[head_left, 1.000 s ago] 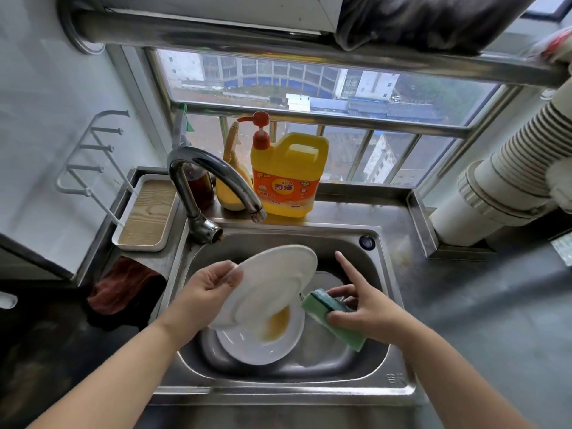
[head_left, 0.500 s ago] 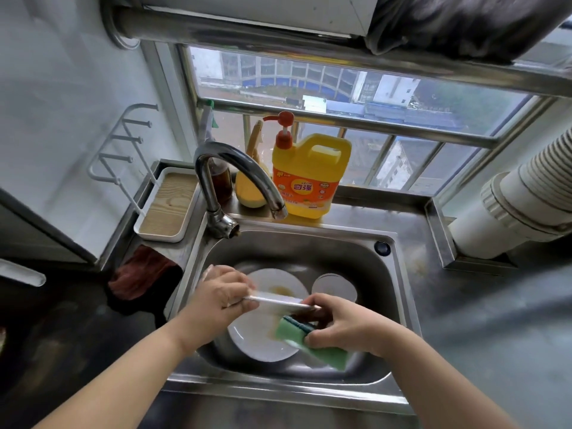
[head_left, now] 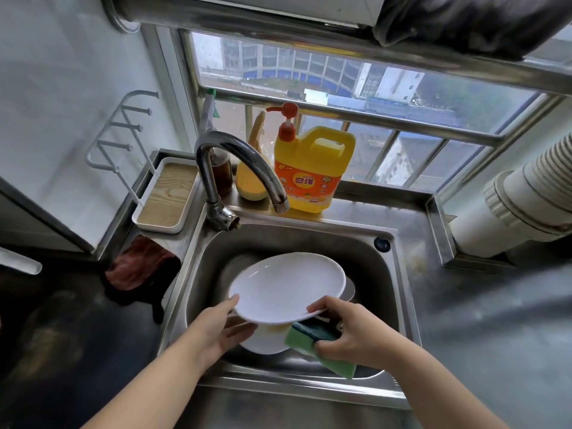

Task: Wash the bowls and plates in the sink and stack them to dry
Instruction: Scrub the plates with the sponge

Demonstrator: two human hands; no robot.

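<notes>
A white plate (head_left: 286, 286) is held face up over the steel sink (head_left: 365, 252). My left hand (head_left: 221, 328) supports it from below at the near left edge, thumb on the rim. My right hand (head_left: 349, 331) grips a green sponge (head_left: 312, 334) under the plate's near right edge, thumb on the rim. Below lies another white plate (head_left: 263, 343) with a yellowish smear, mostly hidden. The edge of a further dish (head_left: 349, 289) peeks out behind the held plate.
A curved faucet (head_left: 235, 159) arches over the sink's back left. Behind it stand a yellow detergent jug (head_left: 312, 171) with a red pump, a brown bottle and a yellow object. A white tray with a rack (head_left: 164, 199) and a red cloth (head_left: 139, 261) lie left.
The plate turned from tilted upright, through edge-on, to lying flat and face up. My right hand brought the sponge under its near edge. The camera view shifted.
</notes>
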